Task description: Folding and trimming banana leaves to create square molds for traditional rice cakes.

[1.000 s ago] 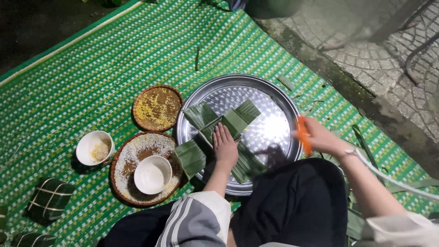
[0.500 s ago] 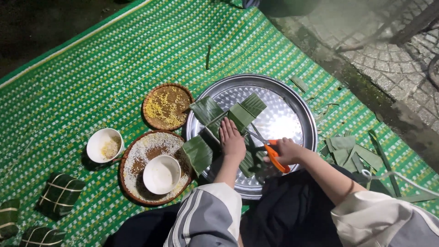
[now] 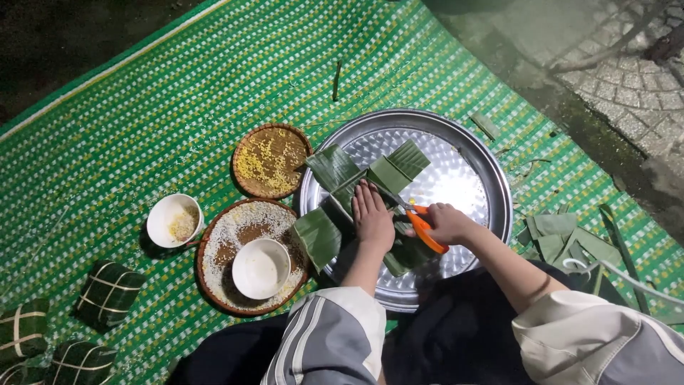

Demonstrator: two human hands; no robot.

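Leaves (image 3: pixel 360 182), laid crossed on the round metal tray (image 3: pixel 470 142), are pressed flat under the left hand (image 3: pixel 372 214), whose fingers are stretched out together (palm down). At the far left, tied leaf parcels (image 3: pixel 107 292) are seen on the green woven mat (image 3: pixel 142 107); next are found a white bowl (image 3: pixel 173 219), a flat basket of rice (image 3: pixel 221 249) with a second bowl (image 3: pixel 261 267) on it, and a basket of yellow grain (image 3: pixel 271 160). Orange-handled scissors (image 3: pixel 422 227) are gripped by the right hand (image 3: pixel 449 222), fingers clamped on the handles, blades at the leaves. Cut leaf pieces (image 3: pixel 563 242) lie at the right.
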